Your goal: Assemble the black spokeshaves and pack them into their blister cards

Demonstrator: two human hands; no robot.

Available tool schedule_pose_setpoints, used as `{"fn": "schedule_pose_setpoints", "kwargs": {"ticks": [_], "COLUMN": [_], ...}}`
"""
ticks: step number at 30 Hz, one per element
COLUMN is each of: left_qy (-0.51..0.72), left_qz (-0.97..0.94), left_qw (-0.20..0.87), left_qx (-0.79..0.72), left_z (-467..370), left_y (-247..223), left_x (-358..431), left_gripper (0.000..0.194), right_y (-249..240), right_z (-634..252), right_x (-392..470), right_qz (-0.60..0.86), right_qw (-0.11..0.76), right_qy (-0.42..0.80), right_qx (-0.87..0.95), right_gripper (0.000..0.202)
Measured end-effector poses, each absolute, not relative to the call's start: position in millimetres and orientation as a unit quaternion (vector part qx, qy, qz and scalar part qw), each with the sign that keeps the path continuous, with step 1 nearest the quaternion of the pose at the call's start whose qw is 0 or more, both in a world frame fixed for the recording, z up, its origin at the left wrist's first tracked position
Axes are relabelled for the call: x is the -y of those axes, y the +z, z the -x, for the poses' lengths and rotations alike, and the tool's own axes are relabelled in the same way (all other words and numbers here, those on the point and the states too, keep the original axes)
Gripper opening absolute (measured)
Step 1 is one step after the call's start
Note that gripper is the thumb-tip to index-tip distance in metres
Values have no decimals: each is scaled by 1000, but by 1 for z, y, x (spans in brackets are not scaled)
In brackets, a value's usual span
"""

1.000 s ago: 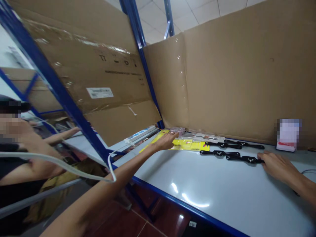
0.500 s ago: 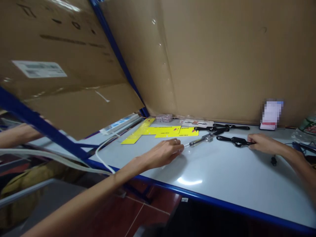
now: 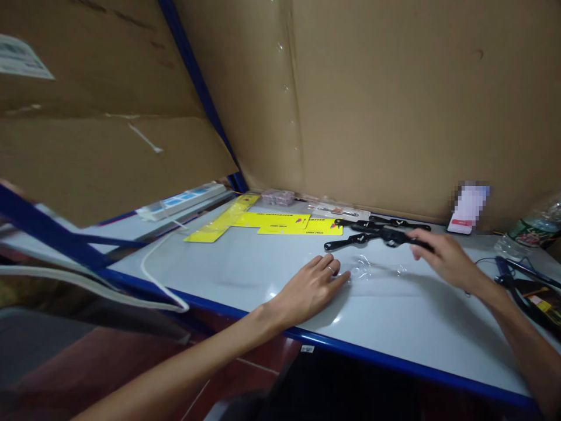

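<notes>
My right hand grips one end of a black spokeshave, lifted a little above the white bench. Palm down on the bench, my left hand has its fingers spread, and a ring shows on one of them. Its fingertips lie at the edge of a clear plastic sleeve, which is hard to make out against the surface; the thumb is hidden. Behind the sleeve rests another spokeshave, with further black spokeshaves farther back.
Yellow printed cards lie at the back left. A phone leans against the cardboard. At the right are a plastic bottle and dark cables. A white cable hangs over the left side, by a power strip.
My right hand has lifted the spokeshave and brought it leftward, over the others. My left hand's fingers have spread from a pinch on clear plastic. The view has also shifted.
</notes>
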State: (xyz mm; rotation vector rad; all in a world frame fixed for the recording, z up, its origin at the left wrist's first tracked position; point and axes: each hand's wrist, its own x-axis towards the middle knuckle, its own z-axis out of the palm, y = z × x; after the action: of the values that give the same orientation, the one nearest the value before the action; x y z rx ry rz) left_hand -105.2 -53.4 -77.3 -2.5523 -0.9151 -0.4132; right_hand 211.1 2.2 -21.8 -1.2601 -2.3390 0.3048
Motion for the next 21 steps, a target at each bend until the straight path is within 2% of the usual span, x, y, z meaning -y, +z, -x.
{"fn": "schedule_pose_setpoints", "kwargs": {"ticks": [4,7,11,15,19,21], "left_qy": [-207,-261,-265,-262,-277,-272], "left_qz": [903,881,871,885,886,889], "left_qw": [184,162,112,29,83,104], "left_qx": [328,359,399,384,364,354], "left_z": [106,116,130,136,135,134], "left_y": [-82,-83,-83,-84,-83,-83], "left_x": [54,56,53,48,45,44], "left_gripper": [21,15,38,23,10,10], "right_y": [-46,-59,-66,-69,-69,-67], "right_z": [-171,-161,-158,-157,-156,-156], "right_x": [16,22,26,27,24,24], "right_qz": [350,326,306,298,316,332], "right_qw": [217,184,175,175,190,188], "right_qy": [22,-18,6,7,19,34], "right_qx": [911,927,936,938,929,924], "right_gripper": [30,34,40,43,40,33]}}
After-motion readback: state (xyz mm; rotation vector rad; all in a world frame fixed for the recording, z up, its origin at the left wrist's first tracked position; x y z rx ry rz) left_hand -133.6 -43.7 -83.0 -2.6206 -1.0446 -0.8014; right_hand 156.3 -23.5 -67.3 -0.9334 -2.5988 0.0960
